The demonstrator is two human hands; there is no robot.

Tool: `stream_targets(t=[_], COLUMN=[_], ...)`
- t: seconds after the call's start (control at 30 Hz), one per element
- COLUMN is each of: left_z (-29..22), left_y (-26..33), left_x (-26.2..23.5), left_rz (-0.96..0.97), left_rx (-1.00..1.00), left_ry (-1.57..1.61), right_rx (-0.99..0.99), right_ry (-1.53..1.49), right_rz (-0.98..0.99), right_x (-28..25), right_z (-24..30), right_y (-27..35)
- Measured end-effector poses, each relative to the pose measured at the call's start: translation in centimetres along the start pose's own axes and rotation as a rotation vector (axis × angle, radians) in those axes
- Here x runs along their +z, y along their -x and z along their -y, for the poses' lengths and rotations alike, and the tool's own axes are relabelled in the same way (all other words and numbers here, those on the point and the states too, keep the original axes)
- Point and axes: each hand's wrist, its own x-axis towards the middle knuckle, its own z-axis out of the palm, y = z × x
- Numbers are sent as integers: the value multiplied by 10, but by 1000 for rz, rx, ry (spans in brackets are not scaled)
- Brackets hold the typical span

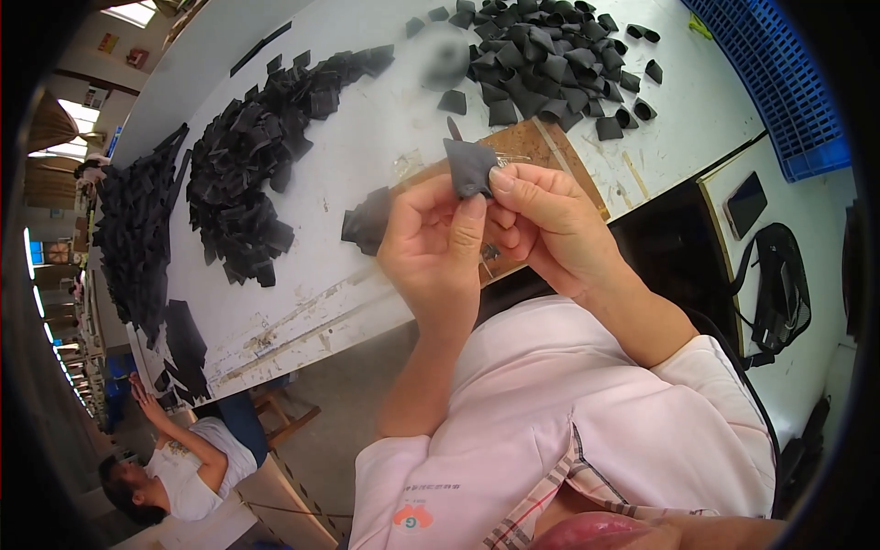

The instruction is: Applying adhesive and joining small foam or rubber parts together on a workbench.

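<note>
Both my hands are raised over the near edge of a white worktable (367, 137). My left hand (435, 247) and my right hand (541, 220) pinch one small dark grey fabric piece (469, 167) between thumbs and fingers. A thin metal tool (511, 159), like small scissors or tweezers, pokes out beside my right fingers. Under my hands lies a brown wooden board (541, 142), with another dark fabric piece (367, 222) at its left end.
Heaps of dark fabric pieces lie at the far right (541, 60), the middle (257, 156) and the left (137, 229) of the table. A blue plastic crate (779, 73), a phone (744, 203) and a black bag (779, 284) are on the right. Another person (174, 467) sits lower left.
</note>
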Motion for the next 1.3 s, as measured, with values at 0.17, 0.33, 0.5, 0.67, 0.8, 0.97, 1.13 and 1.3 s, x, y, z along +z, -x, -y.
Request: stream_targets(t=[0.17,0.33,0.5,0.67,0.8,0.97,1.13,1.3], left_z=[14,13,16,12,15,15,39,67], left_y=[4,7,12,17,18,20,19,-16], left_x=[-16,-22,-20,-10,-11,-20,-67,-136], left_rz=[-85,0,29,-32,-17,10,-223,-365], left_rx=[-47,-43,-24,42,129,-92,-100,45], left_ry=[-154,-400,-433,-677,-747,-471,-656,-1077], right_rx=[-178,-825,-562,-1323,-1516,-1398,-882,-913], right_ry=[484,1100,980,1644,1732,1494,1135,1019], right_rz=[-128,-61,-1,-14,-19,54,-225,-651], right_x=[-1,-7,-11,-23,-26,-32,-34,-75], right_z=[-2,9,1,-7,-10,-8,16,104], right_y=[6,8,5,-6,-12,-14,-11,-81])
